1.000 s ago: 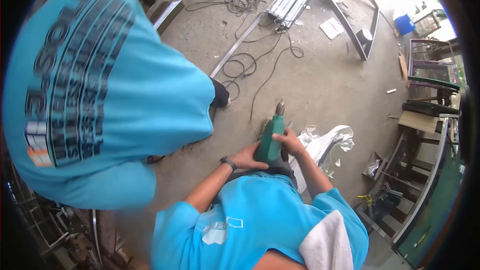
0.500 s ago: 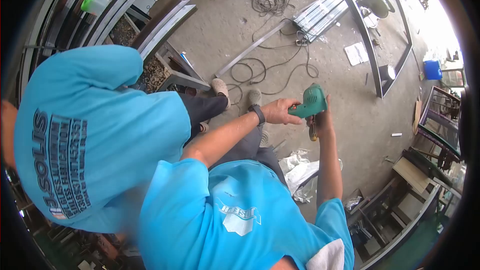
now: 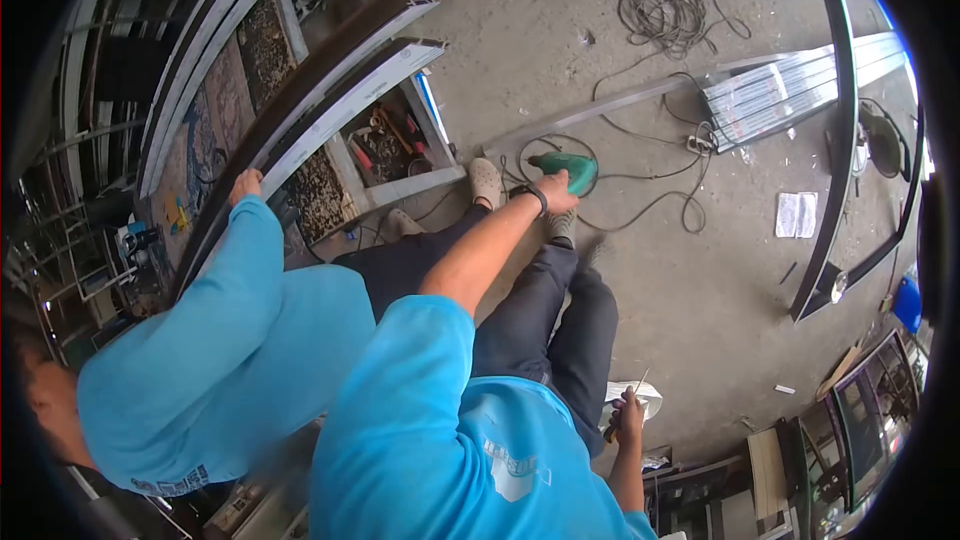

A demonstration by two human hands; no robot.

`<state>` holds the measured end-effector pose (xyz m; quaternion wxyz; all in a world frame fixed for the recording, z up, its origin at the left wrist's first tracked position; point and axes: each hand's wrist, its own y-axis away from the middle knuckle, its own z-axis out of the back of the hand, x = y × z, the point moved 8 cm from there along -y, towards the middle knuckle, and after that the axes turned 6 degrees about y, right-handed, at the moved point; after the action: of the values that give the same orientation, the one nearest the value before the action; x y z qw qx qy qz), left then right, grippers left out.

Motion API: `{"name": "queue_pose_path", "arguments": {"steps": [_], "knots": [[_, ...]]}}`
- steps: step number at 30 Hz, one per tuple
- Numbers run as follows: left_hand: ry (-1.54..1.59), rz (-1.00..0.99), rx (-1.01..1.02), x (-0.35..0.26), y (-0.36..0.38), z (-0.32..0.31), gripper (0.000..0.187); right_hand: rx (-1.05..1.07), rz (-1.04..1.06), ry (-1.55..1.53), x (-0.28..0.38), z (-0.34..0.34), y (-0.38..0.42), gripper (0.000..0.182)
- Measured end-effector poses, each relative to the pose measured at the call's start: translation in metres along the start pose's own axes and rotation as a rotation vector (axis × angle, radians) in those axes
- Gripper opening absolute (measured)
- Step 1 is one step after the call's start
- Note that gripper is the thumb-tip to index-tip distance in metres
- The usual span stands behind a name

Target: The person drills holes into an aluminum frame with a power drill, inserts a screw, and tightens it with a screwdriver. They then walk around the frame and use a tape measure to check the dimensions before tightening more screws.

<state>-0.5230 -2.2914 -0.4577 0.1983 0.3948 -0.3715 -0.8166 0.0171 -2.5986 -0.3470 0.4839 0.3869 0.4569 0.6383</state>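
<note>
My left hand, with a dark wristband, grips a green power tool low over the floor beside my foot; its dark tip points left. My right hand is lower right, near my hip, its fingers closed round a screwdriver whose thin shaft points up. A white sheet or bag lies on the floor behind that hand. A dark cable loops over the floor around the power tool.
A co-worker in a blue shirt is at left, one hand on a long dark frame. A wooden-sided bin holds tools. Silver metal bars, coiled cable and a curved black frame lie beyond.
My left hand has carried the power tool left and away, down towards the floor. My right hand has drawn back towards my body. The co-worker's hand now shows on the frame.
</note>
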Motion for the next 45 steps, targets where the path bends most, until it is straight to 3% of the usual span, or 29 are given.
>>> {"name": "queue_pose_path", "arguments": {"steps": [5,8,10,14,18,20,24,26,27,28,30,33,36,37,38,40,44,45], "knots": [[-0.497,0.138,0.114,0.089,-0.065,0.048,0.056,0.028,0.068,0.088,0.091,-0.016,-0.027,0.035],[-0.698,0.224,0.083,0.174,-0.123,0.066,0.045,-0.006,-0.006,0.077,0.104,-0.009,-0.079,0.031],[-0.773,0.277,0.049,0.242,-0.161,0.076,0.049,-0.105,-0.024,0.038,0.105,-0.004,-0.104,0.03],[-0.971,0.325,0.008,0.308,-0.2,0.107,0.032,-0.107,-0.12,0.142,0.084,0.015,-0.152,0.028],[-0.986,0.461,-0.177,0.384,-0.223,0.13,0.037,0.074,0.254,0.466,-0.008,0.098,-0.233,0.034],[-1.021,0.482,-0.264,0.404,-0.223,0.136,0.044,0.043,-0.351,-0.186,-0.066,0.152,-0.264,0.042],[-0.96,0.56,-0.289,0.444,-0.221,0.124,0.051,0.075,0.005,0.172,-0.037,0.135,-0.274,0.04],[-1.107,0.492,-0.362,0.45,-0.215,0.107,0.051,0.089,0.188,0.358,-0.002,0.121,-0.253,0.041],[-1.181,0.459,-0.409,0.439,-0.209,0.104,0.051,0.101,0.289,0.45,0.017,0.111,-0.245,0.042],[-1.092,0.503,-0.316,0.438,-0.207,0.096,0.053,0.055,0.178,0.492,0.021,0.106,-0.244,0.041],[-1.043,0.42,-0.404,0.406,-0.195,0.079,0.054,-0.044,-0.038,0.564,0.038,0.087,-0.232,0.038],[-0.877,0.366,-0.308,0.359,-0.182,0.021,0.054,-0.051,0.251,0.599,0.033,0.087,-0.208,0.039],[-0.593,0.282,-0.267,0.295,-0.154,-0.058,0.051,-0.144,-0.059,0.2,0.037,0.048,-0.15,0.033],[-0.32,0.357,-0.231,0.252,-0.13,-0.067,0.047,-0.068,-0.024,0.232,0.056,0.035,-0.125,0.031],[-0.328,0.324,-0.267,0.233,-0.121,-0.098,0.05,0.006,0.009,0.262,0.071,0.023,-0.099,0.03],[0.012,0.296,-0.259,0.187,-0.093,-0.148,0.057,-0.04,0.084,0.283,0.074,0.032,-0.073,0.03],[0.23,0.217,-0.253,0.107,-0.026,-0.22,0.061,-0.046,0.205,0.302,0.034,0.073,-0.084,0.032],[0.285,0.198,-0.27,0.092,-0.005,-0.228,0.063,-0.035,0.137,0.31,0.036,0.077,-0.089,0.032]]}}
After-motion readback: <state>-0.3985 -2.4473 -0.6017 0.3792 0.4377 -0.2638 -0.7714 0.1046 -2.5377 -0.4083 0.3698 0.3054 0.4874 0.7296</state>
